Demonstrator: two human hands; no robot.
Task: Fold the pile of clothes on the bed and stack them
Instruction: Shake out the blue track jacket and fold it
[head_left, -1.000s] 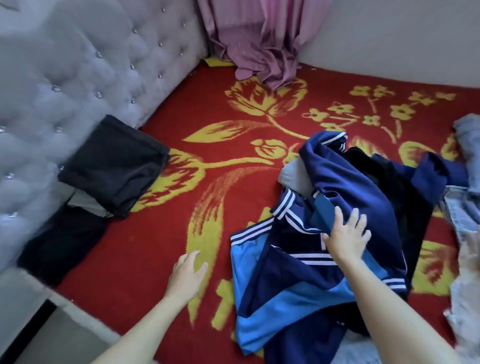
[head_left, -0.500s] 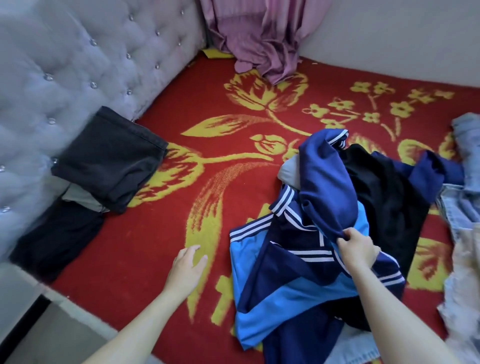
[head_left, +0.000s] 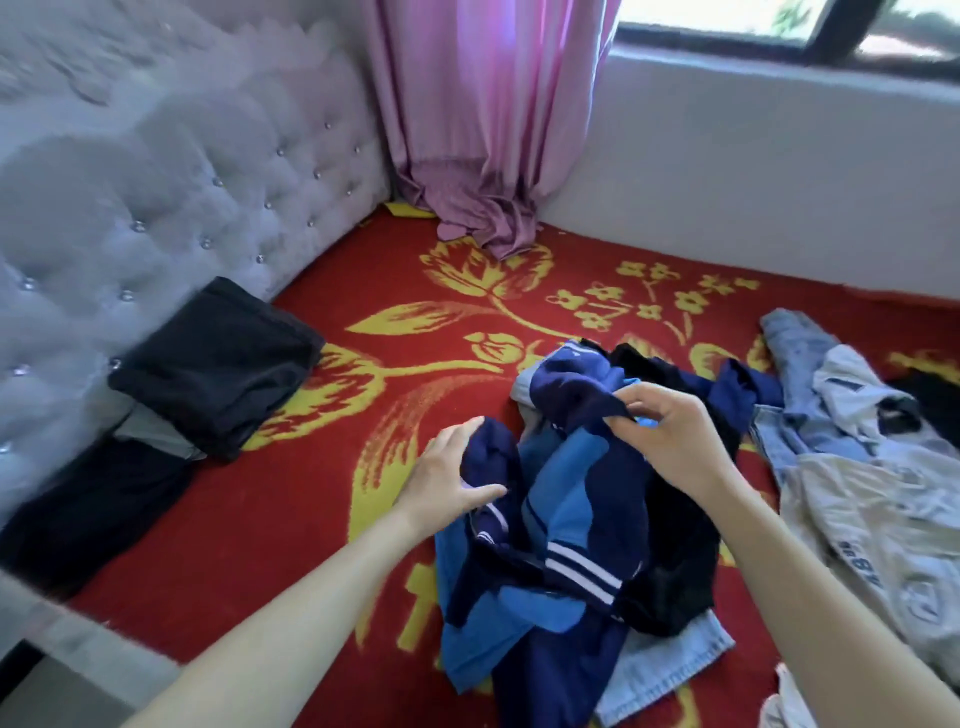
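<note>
Blue jacket (head_left: 571, 499), soft and limp, sags where your right hand (head_left: 675, 436) pinches and left hand (head_left: 449, 480) grips it; better take the shoulders.

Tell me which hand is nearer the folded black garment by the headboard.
Left. The left hand grips the blue jacket across bare bedspread from the folded black garment; the right hand pinches the jacket farther right.
</note>
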